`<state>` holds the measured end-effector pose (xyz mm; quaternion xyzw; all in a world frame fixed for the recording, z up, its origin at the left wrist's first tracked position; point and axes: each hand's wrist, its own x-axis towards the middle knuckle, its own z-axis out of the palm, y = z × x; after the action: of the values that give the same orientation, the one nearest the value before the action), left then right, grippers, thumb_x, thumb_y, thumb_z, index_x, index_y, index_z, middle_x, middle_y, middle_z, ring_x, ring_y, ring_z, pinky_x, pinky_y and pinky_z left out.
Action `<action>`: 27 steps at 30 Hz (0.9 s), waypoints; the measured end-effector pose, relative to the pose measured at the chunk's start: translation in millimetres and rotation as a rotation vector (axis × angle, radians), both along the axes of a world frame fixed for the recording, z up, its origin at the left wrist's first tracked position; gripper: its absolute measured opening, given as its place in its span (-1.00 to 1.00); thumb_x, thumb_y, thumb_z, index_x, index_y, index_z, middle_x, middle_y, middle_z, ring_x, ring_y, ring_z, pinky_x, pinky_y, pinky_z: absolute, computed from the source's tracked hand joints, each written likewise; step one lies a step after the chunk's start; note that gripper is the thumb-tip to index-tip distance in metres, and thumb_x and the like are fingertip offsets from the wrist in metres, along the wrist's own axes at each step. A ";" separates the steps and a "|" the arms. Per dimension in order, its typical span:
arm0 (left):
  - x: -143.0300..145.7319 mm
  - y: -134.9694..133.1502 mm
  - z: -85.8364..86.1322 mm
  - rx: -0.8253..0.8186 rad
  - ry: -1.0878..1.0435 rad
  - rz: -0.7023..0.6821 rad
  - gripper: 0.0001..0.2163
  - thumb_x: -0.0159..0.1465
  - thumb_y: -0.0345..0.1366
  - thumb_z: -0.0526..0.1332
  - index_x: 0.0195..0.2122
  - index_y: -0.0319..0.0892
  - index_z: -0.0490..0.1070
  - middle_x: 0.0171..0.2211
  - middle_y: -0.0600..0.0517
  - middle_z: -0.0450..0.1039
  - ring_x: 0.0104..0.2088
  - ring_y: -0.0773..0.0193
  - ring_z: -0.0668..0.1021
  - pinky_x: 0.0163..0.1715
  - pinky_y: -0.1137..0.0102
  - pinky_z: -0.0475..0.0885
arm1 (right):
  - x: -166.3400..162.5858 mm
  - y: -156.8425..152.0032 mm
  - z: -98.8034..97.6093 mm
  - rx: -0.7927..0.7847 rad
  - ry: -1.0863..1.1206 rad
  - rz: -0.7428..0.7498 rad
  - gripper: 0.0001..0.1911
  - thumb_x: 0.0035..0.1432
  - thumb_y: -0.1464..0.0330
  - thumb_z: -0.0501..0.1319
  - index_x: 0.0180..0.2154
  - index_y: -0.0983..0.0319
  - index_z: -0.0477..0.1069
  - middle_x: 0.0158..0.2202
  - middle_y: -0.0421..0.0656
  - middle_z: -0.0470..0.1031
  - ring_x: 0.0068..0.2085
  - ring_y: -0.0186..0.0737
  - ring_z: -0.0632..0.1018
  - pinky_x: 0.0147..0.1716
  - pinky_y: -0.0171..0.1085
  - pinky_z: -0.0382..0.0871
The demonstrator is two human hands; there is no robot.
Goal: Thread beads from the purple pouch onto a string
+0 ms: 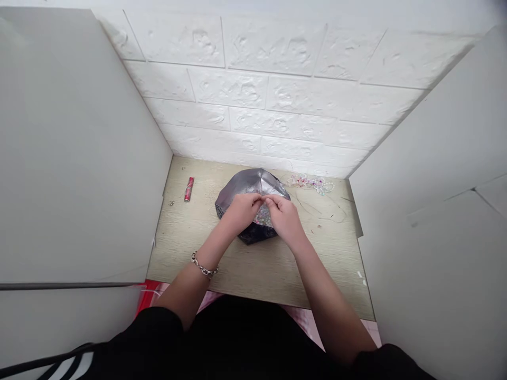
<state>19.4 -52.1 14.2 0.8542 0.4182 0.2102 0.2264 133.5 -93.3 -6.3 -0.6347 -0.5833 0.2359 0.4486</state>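
Note:
A dark silvery bag (241, 183) stands on the table with its mouth spread wide. Small multicoloured beads (263, 215) show inside it. My left hand (242, 210) and my right hand (284, 215) meet over the opening, fingertips pinched together and touching or nearly so. Whatever is between the fingers is too small to make out. The hands hide part of the bag's inside.
A red patterned tube (189, 189) lies to the left. Strung clear and pink beads (311, 183) lie at the back right, with thin thread trailing nearby. Grey panels (79, 148) rise on both sides, and a white brick-pattern wall (253, 89) stands behind the wooden table (253, 269).

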 end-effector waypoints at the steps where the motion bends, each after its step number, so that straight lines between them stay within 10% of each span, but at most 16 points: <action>1: -0.8 0.9 0.5 -0.008 0.012 -0.004 -0.75 0.15 -0.33 -0.05 -0.42 -0.23 0.42 -0.54 0.04 0.42 -0.54 0.40 0.36 -0.51 0.49 0.19 | 0.0 0.7 -0.2 -0.020 0.015 -0.001 -0.75 0.04 0.37 -0.03 -0.34 0.19 0.40 -0.33 -0.19 0.48 -0.30 -0.27 0.45 -0.28 -0.27 0.27; 11: -10.0 4.2 27.1 -0.011 -0.018 -0.036 -0.78 0.12 -0.32 0.01 -0.39 -0.18 0.45 -0.42 0.03 0.48 -0.40 0.34 0.44 -0.39 0.46 0.26 | 7.6 -25.4 28.1 -0.061 -0.048 -0.094 -0.66 0.05 0.35 -0.07 -0.21 0.23 0.39 -0.30 -0.12 0.47 -0.26 -0.21 0.44 -0.25 -0.23 0.26; 19: -20.8 -10.0 15.3 -0.153 -0.263 -0.088 -0.77 0.13 -0.24 0.03 -0.35 -0.16 0.46 -0.36 0.00 0.44 -0.37 0.33 0.43 -0.36 0.45 0.30 | 14.1 -35.3 -5.9 -0.043 0.134 -0.168 -0.75 0.08 0.30 -0.08 -0.20 0.18 0.24 -0.65 -0.30 0.20 -0.62 -0.34 0.26 -0.58 -0.34 0.14; 27: -19.5 -18.4 10.5 -0.211 -0.276 0.040 -0.79 0.08 -0.18 0.10 -0.37 -0.18 0.41 -0.43 0.04 0.45 -0.44 0.36 0.42 -0.41 0.47 0.29 | 4.9 -42.1 -17.3 -0.023 0.585 -0.072 -0.83 0.08 0.25 -0.03 -0.37 0.16 -0.03 -0.43 -0.28 0.40 -0.64 -0.45 0.36 -0.60 -0.39 0.20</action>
<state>-0.1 -70.5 24.7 0.7804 0.4198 0.2847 0.3656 138.4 -135.3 -23.6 -0.5648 -0.4036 0.3996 0.5986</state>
